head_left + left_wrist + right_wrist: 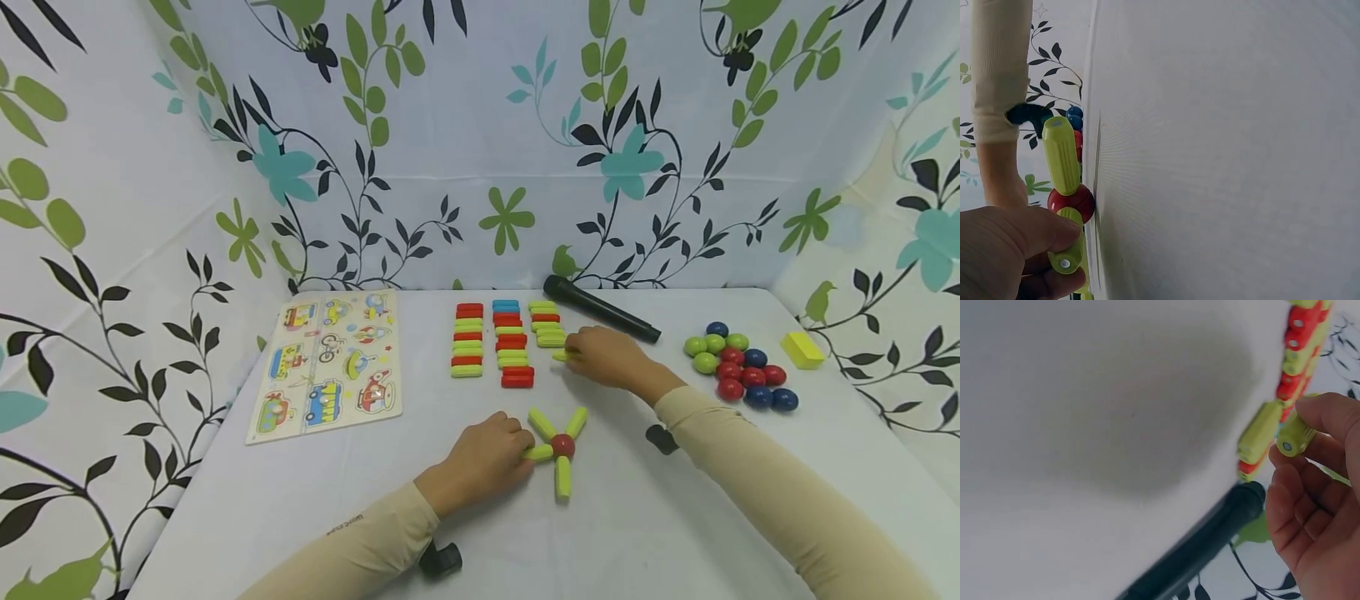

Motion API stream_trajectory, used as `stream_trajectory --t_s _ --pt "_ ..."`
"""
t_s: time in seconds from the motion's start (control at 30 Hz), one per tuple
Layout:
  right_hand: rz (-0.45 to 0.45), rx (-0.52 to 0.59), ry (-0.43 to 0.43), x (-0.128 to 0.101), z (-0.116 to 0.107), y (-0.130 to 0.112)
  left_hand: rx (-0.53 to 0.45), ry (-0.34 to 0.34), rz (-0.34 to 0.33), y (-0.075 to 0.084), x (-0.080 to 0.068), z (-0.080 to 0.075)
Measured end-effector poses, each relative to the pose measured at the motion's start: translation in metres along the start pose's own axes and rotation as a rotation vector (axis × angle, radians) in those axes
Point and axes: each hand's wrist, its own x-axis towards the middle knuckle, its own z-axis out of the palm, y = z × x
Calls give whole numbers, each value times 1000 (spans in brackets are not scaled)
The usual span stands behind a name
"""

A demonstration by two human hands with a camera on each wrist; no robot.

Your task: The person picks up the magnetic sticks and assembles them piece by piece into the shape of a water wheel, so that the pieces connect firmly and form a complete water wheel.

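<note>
A red ball [562,446] lies near the table's front with several green sticks [563,478] fanned out from it. My left hand [487,461] pinches the left-pointing green stick [1067,254] of that star, beside the red ball [1074,201]. My right hand [606,356] is at the bottom of the right-hand stick row [547,324] and pinches a loose green stick [1294,437] between thumb and fingers. More rows of red, green and blue sticks [510,343] lie to its left.
A black microphone [600,307] lies behind the rows, close to my right hand. Red, blue and green balls [738,363] cluster at the right, next to a yellow block [802,350]. A vehicle puzzle board [329,361] lies at the left. Patterned cloth walls surround the white table [337,508].
</note>
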Motion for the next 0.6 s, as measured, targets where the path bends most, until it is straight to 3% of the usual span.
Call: stream_trajectory --t_s 0.13,0.27,0.4,0.6 --pt "-37 44 19 -37 -15 3 -4 4 4 3 4 0" --pt "-106 85 -17 -66 -20 5 -5 -4 -19 3 3 0" --pt "-173 116 -68 -84 -17 7 -16 -14 -33 3 2 -1" --pt "-240 134 -131 -93 -3 -4 -21 -5 -14 0 -1 0"
